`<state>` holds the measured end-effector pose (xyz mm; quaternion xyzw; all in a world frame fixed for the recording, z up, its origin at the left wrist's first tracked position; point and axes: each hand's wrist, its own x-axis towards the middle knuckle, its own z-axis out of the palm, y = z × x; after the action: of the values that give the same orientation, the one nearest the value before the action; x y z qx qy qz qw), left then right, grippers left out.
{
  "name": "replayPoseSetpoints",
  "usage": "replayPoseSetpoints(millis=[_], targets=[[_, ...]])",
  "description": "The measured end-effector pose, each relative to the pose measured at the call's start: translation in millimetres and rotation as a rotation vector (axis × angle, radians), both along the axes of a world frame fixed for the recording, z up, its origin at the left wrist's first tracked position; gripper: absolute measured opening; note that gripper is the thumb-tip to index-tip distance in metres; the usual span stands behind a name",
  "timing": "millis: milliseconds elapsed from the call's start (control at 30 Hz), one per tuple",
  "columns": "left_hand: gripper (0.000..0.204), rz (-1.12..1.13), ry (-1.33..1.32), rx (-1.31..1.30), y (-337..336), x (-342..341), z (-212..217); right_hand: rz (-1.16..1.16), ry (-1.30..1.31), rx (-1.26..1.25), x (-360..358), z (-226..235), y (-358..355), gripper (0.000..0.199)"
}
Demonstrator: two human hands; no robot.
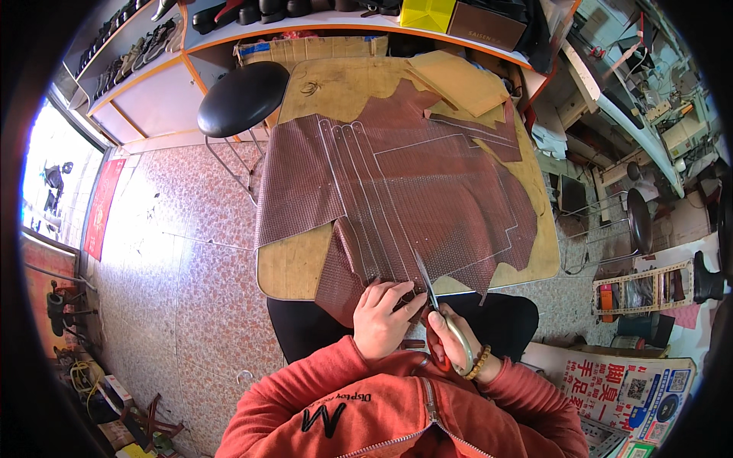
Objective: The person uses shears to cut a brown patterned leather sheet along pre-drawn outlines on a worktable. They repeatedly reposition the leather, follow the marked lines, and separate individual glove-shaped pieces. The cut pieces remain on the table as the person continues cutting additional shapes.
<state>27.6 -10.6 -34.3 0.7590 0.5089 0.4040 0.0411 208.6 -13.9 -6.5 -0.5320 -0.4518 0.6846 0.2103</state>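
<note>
A reddish-brown textured sheet that looks like leather (443,206) lies over the table, with pale lines drawn on it, among them several long narrow strips with rounded far ends. Its near part hangs past the table's front edge. There my left hand (385,317) grips it, fingers bent over the top and thumb hidden. Just to the right, my right hand (456,341) is closed round the handles of a pair of scissors (427,279). The blades point away from me along a drawn line, at the sheet's near edge close to my left fingertips. How far apart the blades are is hard to make out.
The yellowish table (294,269) has a tan board (462,82) at its far right. A black round stool (244,99) stands at the far left, another stool (640,220) at the right. Shoe shelves (145,65) line the back; a machine (637,126) stands far right.
</note>
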Motion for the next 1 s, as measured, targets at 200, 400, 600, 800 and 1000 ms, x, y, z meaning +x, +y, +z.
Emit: replayPoseSetpoints(millis=[200, 400, 600, 800, 1000], targets=[[0.043, -0.002, 0.001, -0.017, -1.1, 0.1, 0.5, -0.015, 0.016, -0.026, 0.4, 1.4, 0.0, 0.048], [0.041, -0.001, -0.007, -0.019, -0.6, 0.5, 1.2, -0.046, 0.052, -0.062, -1.4, 3.7, -1.3, 0.048], [0.038, 0.003, -0.005, -0.018, 0.0, 0.6, 0.9, -0.040, 0.054, -0.050, -1.8, 3.9, -0.9, 0.045], [0.037, 0.006, -0.016, -0.015, 0.2, 1.1, -0.1, -0.056, 0.061, -0.074, -1.6, 5.0, -0.6, 0.042], [0.037, 0.003, -0.003, -0.014, -0.1, 0.4, -0.4, -0.063, 0.062, -0.069, -2.6, 6.7, -0.8, 0.040]])
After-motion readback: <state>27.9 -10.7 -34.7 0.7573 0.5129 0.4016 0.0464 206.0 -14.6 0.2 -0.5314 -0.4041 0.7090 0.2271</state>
